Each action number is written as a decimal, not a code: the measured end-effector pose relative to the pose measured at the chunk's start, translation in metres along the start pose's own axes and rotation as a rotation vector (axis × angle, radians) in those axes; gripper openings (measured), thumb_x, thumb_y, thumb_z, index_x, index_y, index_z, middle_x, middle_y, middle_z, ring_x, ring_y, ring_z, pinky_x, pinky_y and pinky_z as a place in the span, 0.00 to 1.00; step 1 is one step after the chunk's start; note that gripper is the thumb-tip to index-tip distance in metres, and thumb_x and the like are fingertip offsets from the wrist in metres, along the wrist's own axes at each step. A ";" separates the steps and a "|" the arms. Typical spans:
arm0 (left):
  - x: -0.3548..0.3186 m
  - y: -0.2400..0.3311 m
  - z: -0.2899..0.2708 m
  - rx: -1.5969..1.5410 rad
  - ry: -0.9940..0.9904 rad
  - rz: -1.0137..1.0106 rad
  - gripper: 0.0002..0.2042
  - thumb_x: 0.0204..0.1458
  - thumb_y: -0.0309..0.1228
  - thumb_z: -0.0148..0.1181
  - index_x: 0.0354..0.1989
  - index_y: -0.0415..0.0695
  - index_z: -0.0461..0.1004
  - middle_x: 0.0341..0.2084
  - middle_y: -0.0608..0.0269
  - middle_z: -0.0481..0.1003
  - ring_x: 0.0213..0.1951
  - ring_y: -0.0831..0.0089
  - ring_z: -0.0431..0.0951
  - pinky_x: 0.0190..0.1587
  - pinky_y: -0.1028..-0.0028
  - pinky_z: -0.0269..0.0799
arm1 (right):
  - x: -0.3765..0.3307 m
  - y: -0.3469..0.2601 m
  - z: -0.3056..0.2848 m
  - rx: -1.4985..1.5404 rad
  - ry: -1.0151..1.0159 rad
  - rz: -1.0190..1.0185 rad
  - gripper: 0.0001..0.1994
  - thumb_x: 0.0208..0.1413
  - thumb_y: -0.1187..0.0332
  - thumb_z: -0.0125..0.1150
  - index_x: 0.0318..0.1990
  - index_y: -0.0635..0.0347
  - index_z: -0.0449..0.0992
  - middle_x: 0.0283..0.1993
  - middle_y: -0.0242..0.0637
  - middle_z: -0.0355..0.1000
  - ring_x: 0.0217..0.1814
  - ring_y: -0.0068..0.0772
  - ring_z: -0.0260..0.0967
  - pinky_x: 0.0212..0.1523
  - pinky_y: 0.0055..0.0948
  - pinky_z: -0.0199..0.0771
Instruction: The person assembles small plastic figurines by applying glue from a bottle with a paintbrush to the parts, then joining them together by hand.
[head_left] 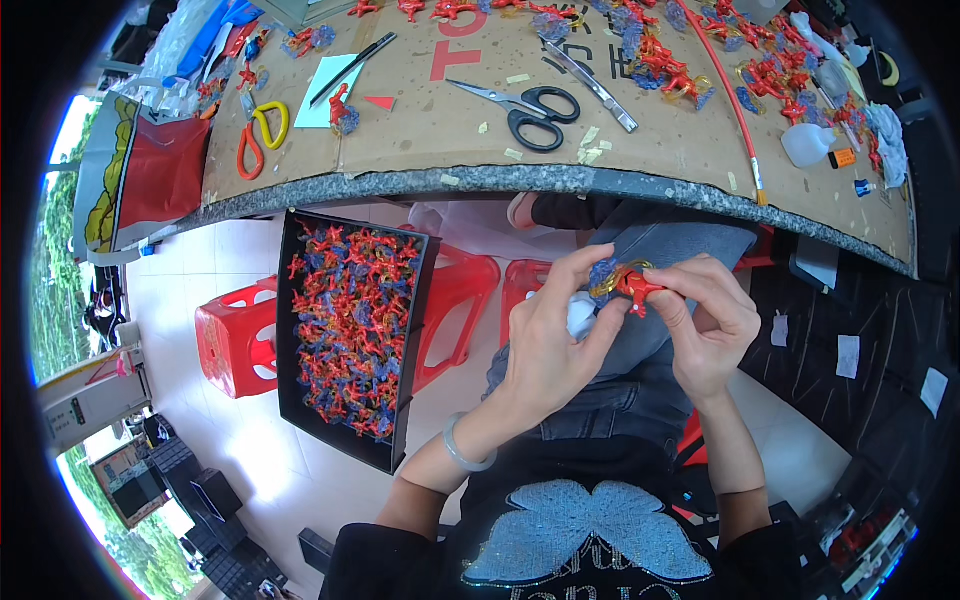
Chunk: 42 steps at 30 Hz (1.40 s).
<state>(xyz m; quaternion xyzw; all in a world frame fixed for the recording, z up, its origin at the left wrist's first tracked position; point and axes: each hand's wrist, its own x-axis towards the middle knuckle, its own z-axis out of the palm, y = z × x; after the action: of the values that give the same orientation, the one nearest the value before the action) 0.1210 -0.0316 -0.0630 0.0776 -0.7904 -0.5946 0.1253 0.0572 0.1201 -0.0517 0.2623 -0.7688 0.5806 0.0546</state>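
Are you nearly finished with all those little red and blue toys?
Not nearly. Some small red and blue figures already lie on the brown cardboard-covered table, seemingly finished. The left hand and right hand pinch one small red figure with a gold ring over the lap. The black tray on the red plastic stool remains heaped with similar pieces.
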 end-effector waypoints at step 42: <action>0.007 -0.054 -0.061 -0.306 0.186 -0.268 0.20 0.54 0.20 0.54 0.56 0.36 0.61 0.36 0.56 0.77 0.38 0.72 0.78 0.41 0.74 0.73 | 0.172 0.001 0.204 -0.152 -0.286 -0.257 0.10 0.50 0.66 0.63 0.34 0.65 0.78 0.34 0.47 0.74 0.32 0.50 0.73 0.33 0.40 0.73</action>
<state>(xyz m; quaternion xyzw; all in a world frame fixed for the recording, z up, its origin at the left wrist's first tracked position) 0.1303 -0.1049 -0.0981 0.2165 -0.6584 -0.7094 0.1280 -0.0455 -0.1265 -0.0505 0.4332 -0.7705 0.4661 0.0379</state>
